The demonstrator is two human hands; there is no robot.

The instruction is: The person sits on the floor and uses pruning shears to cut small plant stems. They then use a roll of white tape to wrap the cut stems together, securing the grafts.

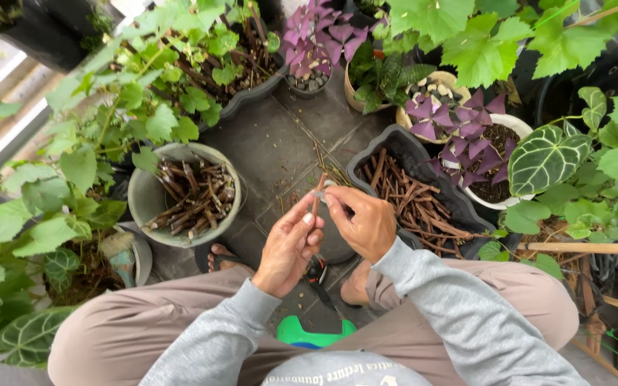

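We see a short brown stick cutting (317, 194) held upright just above the centre of the view, over the dark paved floor (273, 146); the left hand (289, 246) grasps its lower part between thumb and fingers, while the right hand (360, 220) pinches at its upper part, where a small pale piece sits between the fingertips (we cannot tell what that piece is); the two hands touch the same cutting and nearly touch each other; both arms wear grey sleeves (459, 307), and the knees in tan trousers (144, 325) spread to either side; below the hands, between the bare feet in sandals (216, 259), lies a small tool with red and black handles (316, 272), and nearer the body a green object (315, 332) shows, partly hidden; to the left of the hands stands a round grey pot (141, 200) filled with cut brown sticks lying across each other; to the right a dark oblong planter (395, 146) holds a larger heap of similar reddish-brown sticks; a few loose thin twigs (323, 166) lie on the floor between the two containers; beyond them stand pots of purple-leaved plants (459, 121), one of them in a white pot (516, 127), and a large dark green leaf with pale veins (543, 159) at the right; vine-like green foliage (109, 93) crowds the left side and the top.
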